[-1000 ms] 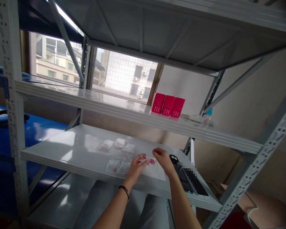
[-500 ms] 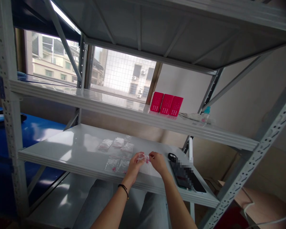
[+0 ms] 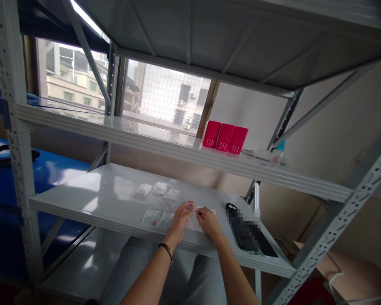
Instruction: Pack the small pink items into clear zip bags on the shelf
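My left hand (image 3: 181, 217) is closed around a small clear plastic bag (image 3: 193, 207) above the lower shelf. My right hand (image 3: 208, 220) meets it from the right, fingertips pinched at the bag's edge; whether they grip the bag or a small piece is too fine to see. Left of my hands lie two flat clear bags, one (image 3: 151, 216) with a small red piece (image 3: 154, 223) inside, the other (image 3: 166, 217) partly behind my left wrist. Farther back are piles of clear bags (image 3: 142, 190). A pale sheet (image 3: 193, 224) lies beneath my hands.
A dark phone-like device (image 3: 266, 243), partly blurred out, and a black rounded object (image 3: 231, 206) lie to the right. Red boxes (image 3: 225, 137) and a small teal-capped bottle (image 3: 278, 153) stand on the shelf above (image 3: 165, 146). A perforated metal post (image 3: 327, 228) rises at the right.
My right fingertips have shifted slightly lower and closer to my left hand. Less of the red in the bag shows between my hands. The view has shifted slightly.
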`<state>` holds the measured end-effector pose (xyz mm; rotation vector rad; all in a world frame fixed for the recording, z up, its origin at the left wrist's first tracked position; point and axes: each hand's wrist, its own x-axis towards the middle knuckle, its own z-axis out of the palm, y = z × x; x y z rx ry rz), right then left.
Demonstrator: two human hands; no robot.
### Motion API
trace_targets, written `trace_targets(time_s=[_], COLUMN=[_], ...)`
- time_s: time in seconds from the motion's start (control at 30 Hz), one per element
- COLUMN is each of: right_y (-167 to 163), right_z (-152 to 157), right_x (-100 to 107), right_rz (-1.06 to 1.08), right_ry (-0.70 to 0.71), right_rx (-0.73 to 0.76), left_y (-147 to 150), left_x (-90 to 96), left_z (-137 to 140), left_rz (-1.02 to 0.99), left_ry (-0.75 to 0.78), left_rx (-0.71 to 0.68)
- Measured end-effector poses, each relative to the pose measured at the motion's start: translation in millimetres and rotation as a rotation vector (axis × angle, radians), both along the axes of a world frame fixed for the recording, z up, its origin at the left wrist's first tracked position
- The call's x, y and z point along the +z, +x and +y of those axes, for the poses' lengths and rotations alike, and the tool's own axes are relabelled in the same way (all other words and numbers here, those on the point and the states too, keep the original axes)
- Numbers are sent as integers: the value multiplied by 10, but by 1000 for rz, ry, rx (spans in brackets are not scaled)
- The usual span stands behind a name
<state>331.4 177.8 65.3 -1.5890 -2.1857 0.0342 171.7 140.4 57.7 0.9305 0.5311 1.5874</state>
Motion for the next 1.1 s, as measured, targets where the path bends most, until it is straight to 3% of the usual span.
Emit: trace_targets(time_s=[0.27,0.67,1.1], right_y=[43,81,32], right_z=[7,30,30], right_x=[54,34,59], right_rz=[-20,2,-35], right_ry=[13,37,-2], right_rx=[76,33,83], left_y=[-4,-7,-11], left_x=[5,-7,9], left_z=[-8,7,1], left_rz=[9,16,25], left_ry=[2,4,9], left_rx=[-2,-9,-5])
